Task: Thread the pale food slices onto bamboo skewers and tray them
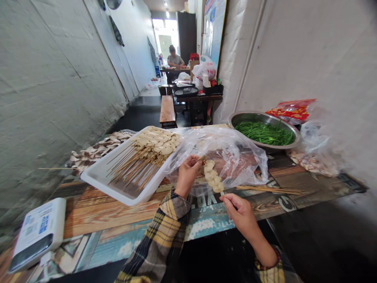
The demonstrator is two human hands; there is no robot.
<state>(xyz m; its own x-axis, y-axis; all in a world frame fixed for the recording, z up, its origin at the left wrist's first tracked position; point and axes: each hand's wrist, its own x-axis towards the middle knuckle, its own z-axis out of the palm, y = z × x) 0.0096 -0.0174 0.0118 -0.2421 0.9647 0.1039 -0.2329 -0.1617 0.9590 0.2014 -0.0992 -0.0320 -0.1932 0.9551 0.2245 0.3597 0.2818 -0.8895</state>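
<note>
My left hand [188, 173] is closed in a pinch at the upper tip of a bamboo skewer [212, 177] loaded with pale round slices. My right hand [239, 212] grips the skewer's lower end. Both hands hover over the wooden table [118, 214], just in front of a crumpled clear plastic bag [232, 155]. To the left of my hands stands a white tray [118, 184] filled with several finished skewers of the same pale slices.
A steel bowl of green stalks [265, 131] stands at the back right, with a red packet [291, 110] behind it. Loose bare sticks [268, 190] lie right of the bag. A white scale [38, 232] sits at the near left. A person sits far back at another table [175, 59].
</note>
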